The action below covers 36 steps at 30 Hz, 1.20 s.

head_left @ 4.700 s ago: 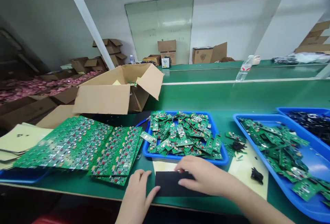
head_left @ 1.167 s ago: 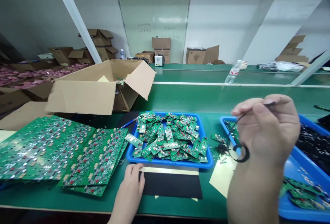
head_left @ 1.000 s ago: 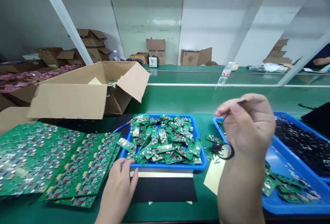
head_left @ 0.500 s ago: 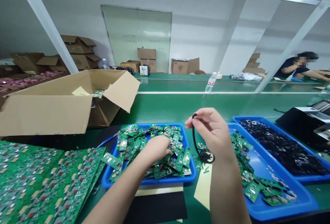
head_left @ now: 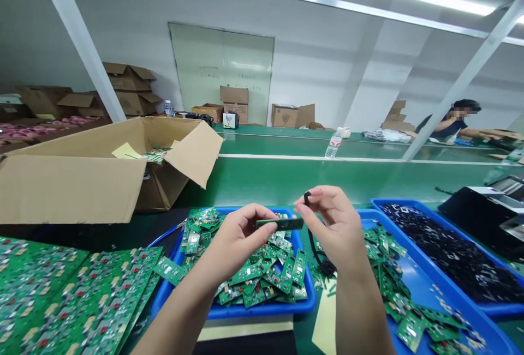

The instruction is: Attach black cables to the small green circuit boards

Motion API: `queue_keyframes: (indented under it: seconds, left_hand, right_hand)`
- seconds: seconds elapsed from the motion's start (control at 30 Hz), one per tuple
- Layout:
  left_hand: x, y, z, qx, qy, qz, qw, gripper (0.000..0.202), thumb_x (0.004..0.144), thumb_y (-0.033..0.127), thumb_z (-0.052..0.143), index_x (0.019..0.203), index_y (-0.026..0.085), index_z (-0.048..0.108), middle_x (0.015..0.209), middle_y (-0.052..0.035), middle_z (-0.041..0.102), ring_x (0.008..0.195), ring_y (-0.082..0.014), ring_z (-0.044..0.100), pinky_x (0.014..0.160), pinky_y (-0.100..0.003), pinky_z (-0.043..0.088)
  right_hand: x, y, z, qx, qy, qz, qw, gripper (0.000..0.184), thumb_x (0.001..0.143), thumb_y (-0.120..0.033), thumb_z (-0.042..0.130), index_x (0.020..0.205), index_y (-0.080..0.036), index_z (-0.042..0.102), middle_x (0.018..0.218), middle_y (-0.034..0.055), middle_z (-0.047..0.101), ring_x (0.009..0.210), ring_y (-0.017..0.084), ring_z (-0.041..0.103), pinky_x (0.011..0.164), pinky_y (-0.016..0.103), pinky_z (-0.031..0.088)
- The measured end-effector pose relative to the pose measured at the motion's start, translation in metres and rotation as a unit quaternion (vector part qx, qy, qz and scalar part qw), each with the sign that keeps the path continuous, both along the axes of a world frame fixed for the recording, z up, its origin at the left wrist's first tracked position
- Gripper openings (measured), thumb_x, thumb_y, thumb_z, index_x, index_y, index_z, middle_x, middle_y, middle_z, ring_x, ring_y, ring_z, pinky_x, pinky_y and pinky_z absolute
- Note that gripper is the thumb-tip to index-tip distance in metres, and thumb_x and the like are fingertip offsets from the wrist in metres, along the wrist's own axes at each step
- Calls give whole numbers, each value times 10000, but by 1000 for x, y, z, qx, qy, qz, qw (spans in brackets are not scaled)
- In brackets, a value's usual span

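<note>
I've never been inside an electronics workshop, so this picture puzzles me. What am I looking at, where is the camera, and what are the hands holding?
No machine is at work here: these are a person's two bare hands, filmed by a camera worn on the head, looking forward and down.

The left hand pinches a small green circuit board, held level above a blue tray heaped with similar small boards. The right hand pinches the top end of a thin black strip that hangs down and curls at its lower end.

All this is on a long green workbench. At lower left lie large green panels. To the right are a second blue tray of small boards and a third filled with small dark parts. An open cardboard box sits at the left, and a water bottle stands further back. Another person works at far right.
</note>
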<state>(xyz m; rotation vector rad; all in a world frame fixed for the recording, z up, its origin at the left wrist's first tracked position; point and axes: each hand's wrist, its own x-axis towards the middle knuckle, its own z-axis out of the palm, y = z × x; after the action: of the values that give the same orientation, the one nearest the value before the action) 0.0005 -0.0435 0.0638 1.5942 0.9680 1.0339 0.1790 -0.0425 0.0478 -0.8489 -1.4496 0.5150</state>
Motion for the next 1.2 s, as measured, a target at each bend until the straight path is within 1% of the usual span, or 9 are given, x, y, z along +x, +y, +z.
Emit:
queue_keyframes:
  seconds: [0.13,0.33,0.5,0.63,0.77,0.87,1.0,1.1,1.2]
  left_hand:
    - [-3,-3,2,11,-48,3,999,159,712,277,680,765,132,641,767,-20,566,671,-117,507,595,-222,398]
    - [-3,-5,1,52,-143,65,986,132,697,248,724,733,146,648,755,-20,619,731,-136,567,675,-233,453]
    - [2,-14,2,-52,-279,58,957,261,629,292,798,738,160,600,638,-8,644,651,-130,584,616,-209,445]
    - [7,-20,1,-97,-327,20,940,265,616,318,819,699,140,642,598,18,591,589,-77,524,571,-160,406]
    - [10,-21,-3,-116,-331,14,936,272,637,344,819,695,130,662,618,14,595,594,-71,532,586,-154,429]
    - [12,-20,-3,-102,-327,5,939,287,708,391,772,741,143,632,687,0,637,621,-109,601,621,-207,488]
    - [10,-17,-3,-87,-261,-48,960,272,827,427,650,862,169,570,592,27,601,470,-96,565,504,-194,443]
    - [6,-14,-5,-99,-217,-70,969,299,842,421,617,988,164,571,599,42,557,476,-82,531,476,-175,410]
    - [4,-13,-7,-97,-180,-79,976,301,874,365,551,1094,159,559,682,20,586,542,-96,572,557,-200,450]
  right_hand:
    - [-9,-3,0,12,-35,39,999,195,819,-162,630,974,-228,531,829,2,672,742,118,662,695,236,564]
    - [-18,-5,-1,47,-5,44,998,75,872,-176,572,936,-213,584,797,18,682,711,129,681,641,237,578]
    - [-21,-7,2,56,31,56,996,91,883,-160,565,940,-216,608,752,5,704,657,130,694,614,231,592]
    - [-23,-6,2,68,38,47,996,110,891,-172,564,978,-221,608,742,-1,701,636,122,690,613,221,593]
    - [-24,-5,-2,74,35,23,996,121,902,-202,562,1007,-212,621,748,15,705,642,139,694,599,235,597]
    - [-24,-6,-4,86,15,1,996,201,908,-195,552,1095,-222,621,771,20,707,661,142,693,611,242,597]
    - [-24,-8,-3,126,-53,28,990,520,911,-133,513,1398,-288,417,757,-6,685,676,137,672,635,247,587]
    - [-24,-10,-3,158,-90,44,982,590,906,-86,490,1431,-322,362,786,-11,678,720,132,660,731,267,577]
    - [-22,-12,-4,181,-145,39,972,600,902,-75,478,1441,-302,342,767,-2,655,706,144,634,746,300,562]
